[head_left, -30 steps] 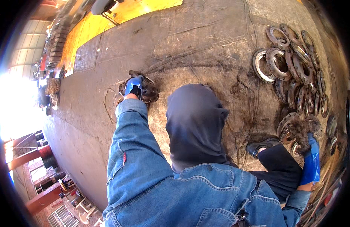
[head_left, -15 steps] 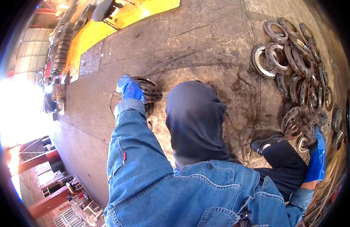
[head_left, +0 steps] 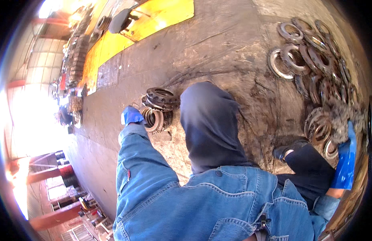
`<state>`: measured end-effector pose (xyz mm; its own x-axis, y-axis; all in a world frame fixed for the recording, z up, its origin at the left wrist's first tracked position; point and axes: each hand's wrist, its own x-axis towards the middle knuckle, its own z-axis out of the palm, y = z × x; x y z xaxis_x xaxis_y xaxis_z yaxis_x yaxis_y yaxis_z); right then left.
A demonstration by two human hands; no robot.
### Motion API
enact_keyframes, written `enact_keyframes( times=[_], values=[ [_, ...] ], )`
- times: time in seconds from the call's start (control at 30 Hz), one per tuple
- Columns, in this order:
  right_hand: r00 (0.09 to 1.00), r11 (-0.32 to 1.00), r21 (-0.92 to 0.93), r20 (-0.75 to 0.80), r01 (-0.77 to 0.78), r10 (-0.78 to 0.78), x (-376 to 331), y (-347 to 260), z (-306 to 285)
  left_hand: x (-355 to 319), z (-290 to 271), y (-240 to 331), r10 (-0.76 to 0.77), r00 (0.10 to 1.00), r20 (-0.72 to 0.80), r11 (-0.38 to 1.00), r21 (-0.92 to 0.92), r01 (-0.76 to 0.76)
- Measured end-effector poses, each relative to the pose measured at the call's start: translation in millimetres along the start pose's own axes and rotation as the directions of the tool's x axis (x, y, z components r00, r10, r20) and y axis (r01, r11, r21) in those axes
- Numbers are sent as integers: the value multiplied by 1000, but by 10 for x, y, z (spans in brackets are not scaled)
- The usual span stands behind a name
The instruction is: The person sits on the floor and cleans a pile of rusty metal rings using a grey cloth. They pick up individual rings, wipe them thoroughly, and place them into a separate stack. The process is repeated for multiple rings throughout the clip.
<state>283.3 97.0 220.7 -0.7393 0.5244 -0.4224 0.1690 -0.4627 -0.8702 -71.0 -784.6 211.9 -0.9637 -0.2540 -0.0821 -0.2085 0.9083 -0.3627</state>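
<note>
Hands (head_left: 133, 115) flank dark hood (head_left: 210, 124); rings (head_left: 157, 103) near both.

"What's the floor (head_left: 230, 44) like?"
"Brown and stained, with seams and dark creases across it."
"And that yellow patch (head_left: 170, 20)?"
"Bright and flat, with a dark seat (head_left: 120, 21) overlapping it."
"What about the light (head_left: 29, 110)?"
"A white glare on the left, swallowing part of the pale panelled wall (head_left: 45, 62). Reddish beams (head_left: 57, 215) slant through the lower left corner."

blue gloves (head_left: 346, 162), a red-tabbed denim jacket (head_left: 230, 203) and dark hood (head_left: 209, 126) are worn.
</note>
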Motion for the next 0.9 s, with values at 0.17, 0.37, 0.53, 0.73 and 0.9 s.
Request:
enact_keyframes(
  times=[0.17, 0.37, 0.53, 0.73, 0.9],
  values=[
    [905, 908, 355, 272, 220, -326, -79, -230, -202, 556, -285, -32, 425, 901, 87, 893, 124, -433],
    [727, 652, 594, 156, 472, -669, -471, -695, 120, 804, -1427, 2096, 204, 947, 250, 762, -648, 7],
    [688, 524, 652, 5, 548, -726, -736, -771, 200, 530, -2269, 3883, 584, 811, 39, 715, -497, -491],
    [680, 440, 666, -141, 603, -719, -800, -795, 214, -643, -1782, 5935, 922, 365, -128, 277, -440, -854],
    [698, 444, 597, -295, 668, -652, -972, -763, 42, -3126, -1659, 7014, 986, -158, -51, -152, 98, -983]
  ],
)
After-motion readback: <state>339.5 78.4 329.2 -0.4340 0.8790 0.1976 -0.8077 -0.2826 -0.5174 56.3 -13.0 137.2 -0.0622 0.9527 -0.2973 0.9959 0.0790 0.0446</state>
